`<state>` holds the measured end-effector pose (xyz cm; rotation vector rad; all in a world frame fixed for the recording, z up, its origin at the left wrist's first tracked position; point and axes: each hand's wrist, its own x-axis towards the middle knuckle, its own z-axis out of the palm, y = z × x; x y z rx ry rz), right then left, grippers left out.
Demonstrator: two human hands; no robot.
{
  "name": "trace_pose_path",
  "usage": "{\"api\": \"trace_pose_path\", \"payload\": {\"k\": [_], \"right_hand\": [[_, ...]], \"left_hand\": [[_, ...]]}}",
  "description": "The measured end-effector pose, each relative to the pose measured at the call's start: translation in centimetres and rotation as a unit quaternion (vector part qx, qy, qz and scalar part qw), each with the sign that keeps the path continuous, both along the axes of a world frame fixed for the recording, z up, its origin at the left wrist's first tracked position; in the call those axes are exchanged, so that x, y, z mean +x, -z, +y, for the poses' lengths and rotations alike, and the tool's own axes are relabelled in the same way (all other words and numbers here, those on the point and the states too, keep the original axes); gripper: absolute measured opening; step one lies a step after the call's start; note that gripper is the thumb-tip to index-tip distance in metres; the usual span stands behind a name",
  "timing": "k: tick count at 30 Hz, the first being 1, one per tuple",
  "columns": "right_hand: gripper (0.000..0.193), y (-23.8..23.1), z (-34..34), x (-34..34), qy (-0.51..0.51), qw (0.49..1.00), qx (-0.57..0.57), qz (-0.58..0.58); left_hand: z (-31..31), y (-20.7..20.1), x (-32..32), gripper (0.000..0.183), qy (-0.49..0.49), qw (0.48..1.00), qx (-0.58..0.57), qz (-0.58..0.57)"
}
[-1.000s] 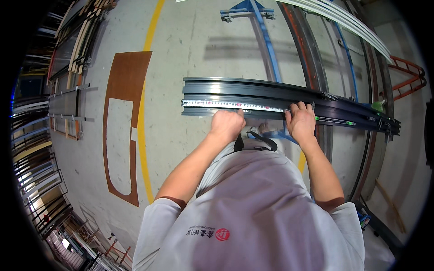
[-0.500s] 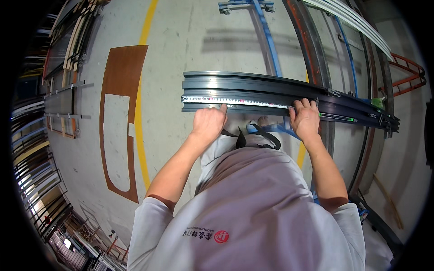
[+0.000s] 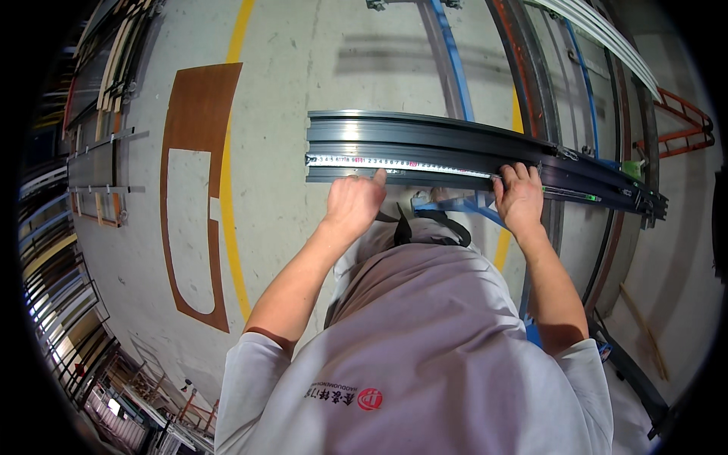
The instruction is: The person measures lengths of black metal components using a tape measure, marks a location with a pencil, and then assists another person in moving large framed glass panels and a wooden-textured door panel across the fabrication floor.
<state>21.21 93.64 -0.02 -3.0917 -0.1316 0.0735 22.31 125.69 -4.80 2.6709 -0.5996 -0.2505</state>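
A long dark grey metal profile (image 3: 425, 140) with several grooves lies across in front of me. A white measuring tape (image 3: 394, 162) is stretched along its near channel from the left end. My left hand (image 3: 353, 203) presses a thumb on the tape near the profile's left part, fingers curled under the near edge. My right hand (image 3: 520, 196) grips the profile's near edge further right, fingers over the tape.
Grey concrete floor with a yellow line (image 3: 227, 174) and a brown board (image 3: 193, 182) with a cut-out to the left. Racks of long profiles (image 3: 53, 250) stand at far left. Blue and dark rails (image 3: 546, 83) and an orange frame (image 3: 686, 125) lie beyond and right.
My left hand has slid leftward along the tape and profile. The right hand stays near the same spot. The view has shifted a little.
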Motion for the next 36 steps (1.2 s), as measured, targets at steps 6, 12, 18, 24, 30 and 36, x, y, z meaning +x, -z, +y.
{"api": "trace_pose_path", "payload": {"k": [6,12,18,24,30,36], "right_hand": [[0.021,0.0,-0.1,0.0,-0.008,1.000,0.004,-0.006],[0.021,-0.1,0.0,0.1,-0.003,1.000,0.008,-0.001],[0.021,-0.1,0.0,0.1,-0.004,1.000,0.007,0.000],[0.023,0.0,0.0,-0.1,-0.004,1.000,0.007,-0.005],[0.023,0.0,0.0,-0.1,-0.004,1.000,0.006,-0.006],[0.023,0.1,-0.1,-0.2,-0.005,1.000,0.007,-0.009]], "left_hand": [[0.1,0.1,0.2,0.014,0.006,1.000,-0.016,0.006],[0.0,-0.4,0.4,0.016,0.006,1.000,0.001,0.020],[0.1,-0.7,0.6,0.018,0.007,0.999,0.000,0.034],[0.1,-0.6,0.5,0.014,0.017,1.000,0.008,0.024],[0.0,-0.8,0.5,0.012,0.017,1.000,0.009,0.011],[0.1,-0.6,0.5,0.013,0.027,1.000,0.015,-0.005]]}}
